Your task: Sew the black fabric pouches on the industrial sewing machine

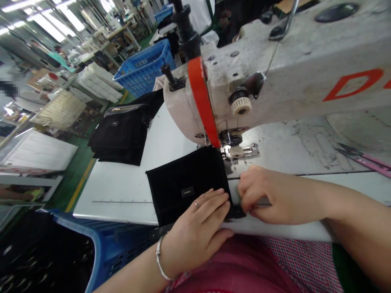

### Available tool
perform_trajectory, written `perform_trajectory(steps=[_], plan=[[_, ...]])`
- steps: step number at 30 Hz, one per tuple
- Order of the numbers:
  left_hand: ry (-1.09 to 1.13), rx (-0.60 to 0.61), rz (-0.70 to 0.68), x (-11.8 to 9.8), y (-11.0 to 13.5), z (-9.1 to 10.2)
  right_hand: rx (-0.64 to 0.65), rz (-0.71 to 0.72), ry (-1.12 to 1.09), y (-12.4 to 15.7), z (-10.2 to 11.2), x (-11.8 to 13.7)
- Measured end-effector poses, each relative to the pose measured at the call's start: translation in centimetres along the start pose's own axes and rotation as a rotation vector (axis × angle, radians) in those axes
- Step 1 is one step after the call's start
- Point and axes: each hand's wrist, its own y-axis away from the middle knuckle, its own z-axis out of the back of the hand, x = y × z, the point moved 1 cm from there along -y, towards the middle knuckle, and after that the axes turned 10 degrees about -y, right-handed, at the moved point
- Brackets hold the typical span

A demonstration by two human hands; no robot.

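Pressing black pouch [183, 183] under open left hand [197, 232], right hand [265, 195] pinching its edge.

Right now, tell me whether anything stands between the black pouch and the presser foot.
Nothing visible does. The pouch's upper corner lies right at the presser foot, though I cannot tell whether they touch. The left hand rests on the pouch, and the right hand is at its side edge, below the foot.

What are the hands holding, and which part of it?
The left hand lies flat on the front of a black fabric pouch, and the right hand pinches its edge nearest the sewing machine's presser foot.
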Motion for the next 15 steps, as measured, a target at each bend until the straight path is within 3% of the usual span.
perform_trajectory(steps=[10,15], plan=[[0.003,-0.067,0.104,-0.4,0.4,-2.1,-0.029,-0.028,-0.013,0.4,0.2,-0.2],[0.036,-0.127,0.098,-0.1,0.5,-2.5,-0.248,0.003,0.098,0.1,0.5,-0.9]])
